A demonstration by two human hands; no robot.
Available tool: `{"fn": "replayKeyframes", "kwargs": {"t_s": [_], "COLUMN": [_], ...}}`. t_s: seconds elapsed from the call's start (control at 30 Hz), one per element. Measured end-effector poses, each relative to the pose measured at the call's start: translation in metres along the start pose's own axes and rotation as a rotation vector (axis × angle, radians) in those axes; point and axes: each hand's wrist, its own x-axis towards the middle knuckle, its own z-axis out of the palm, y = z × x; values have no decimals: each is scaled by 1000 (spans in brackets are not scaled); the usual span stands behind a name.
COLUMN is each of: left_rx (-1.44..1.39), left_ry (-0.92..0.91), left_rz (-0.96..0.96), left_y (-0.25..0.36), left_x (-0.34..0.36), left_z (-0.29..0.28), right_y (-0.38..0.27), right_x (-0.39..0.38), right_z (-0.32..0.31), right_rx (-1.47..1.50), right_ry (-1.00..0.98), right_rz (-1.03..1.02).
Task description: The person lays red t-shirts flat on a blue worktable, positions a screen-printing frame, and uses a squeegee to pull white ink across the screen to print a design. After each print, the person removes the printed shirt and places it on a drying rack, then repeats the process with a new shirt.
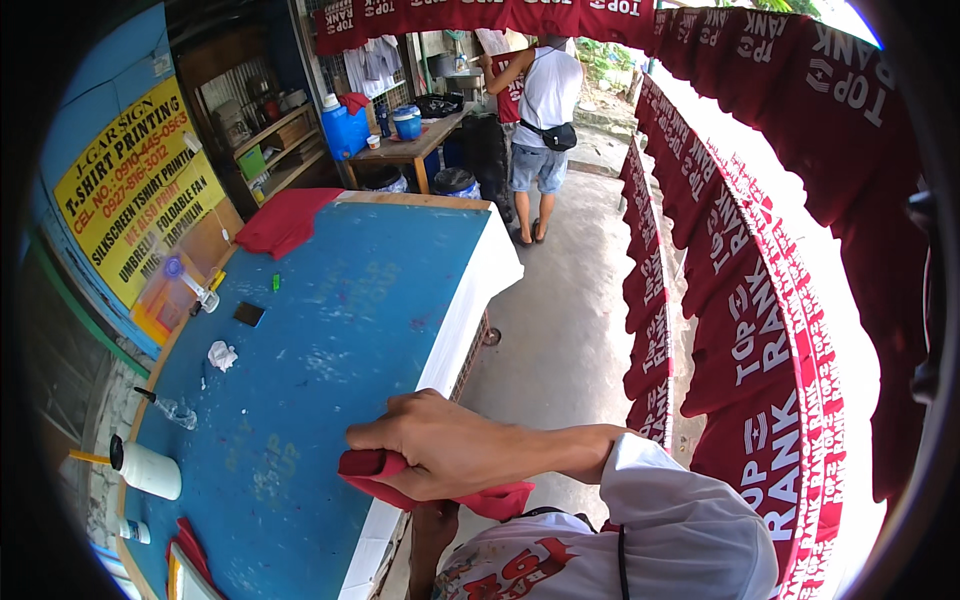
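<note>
My right hand [410, 445] is closed around a bunched red cloth [495, 497] over the right edge of the blue-topped table [315, 350]. My left hand [432, 518] is low beneath the cloth and my right hand, mostly hidden, so its fingers cannot be made out. More red cloth [285, 212] lies folded on the far left corner of the table, and another red piece [185, 555] sits by a frame at the near left.
A white jar [150, 470], bottle [178, 408] and crumpled paper [222, 354] sit on the table. A person [545, 110] stands at a wooden bench [420, 142] beyond. Hanging red printed fabrics [735, 330] line the right of the concrete walkway [540, 320].
</note>
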Motion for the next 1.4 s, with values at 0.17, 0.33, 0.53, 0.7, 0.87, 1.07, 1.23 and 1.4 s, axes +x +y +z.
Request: {"fn": "replayKeyframes", "kwargs": {"t_s": [0.17, 0.33, 0.53, 0.7, 0.87, 1.07, 1.23, 1.4], "left_rx": [-165, -690, 16, 121, -448, -148, -57, -19], "left_ry": [-203, 243, 584, 664, 994, 995, 1019, 1142], "left_rz": [-316, -529, -67, -379, -287, -409, -321, -168], "left_y": [-46, -68, -8, 9, 17, 73, 116, 125], "left_x": [-15, -36, -79, -122, -166, -246, -308, -349], "left_z": [10, -31, -163, -198, -205, -242, -284, -327], "right_y": [-6, -6, 7, 40, 64, 62, 46, 22], "right_x": [-7, -19, -40, -55, -60, -48, -37, -17], "right_z": [-25, -64, -97, -85, -65, -30, 22, 43], "right_rx": [-34, -103, -160, -409, -417, -41, 211, 100], "right_ry": [26, 174, 342, 127, 46, 63, 322, 453], "right_rz": [45, 79, 207, 177, 178, 518, 439, 346]}}
